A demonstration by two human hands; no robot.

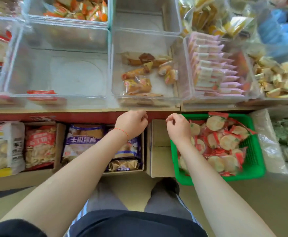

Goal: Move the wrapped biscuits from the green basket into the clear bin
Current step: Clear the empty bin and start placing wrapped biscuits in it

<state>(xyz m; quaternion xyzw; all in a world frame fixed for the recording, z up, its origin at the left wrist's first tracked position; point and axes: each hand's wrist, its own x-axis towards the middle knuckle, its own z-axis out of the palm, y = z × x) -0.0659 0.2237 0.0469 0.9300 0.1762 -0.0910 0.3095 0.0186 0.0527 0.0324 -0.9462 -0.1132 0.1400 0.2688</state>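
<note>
Right hand (178, 128) beside wrapped biscuits (225, 141) in green basket (254, 161), fingers loosely curled, empty

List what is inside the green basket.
The green basket holds red-wrapped round biscuits. The right forearm covers its left part, and lower layers are hidden.
</note>
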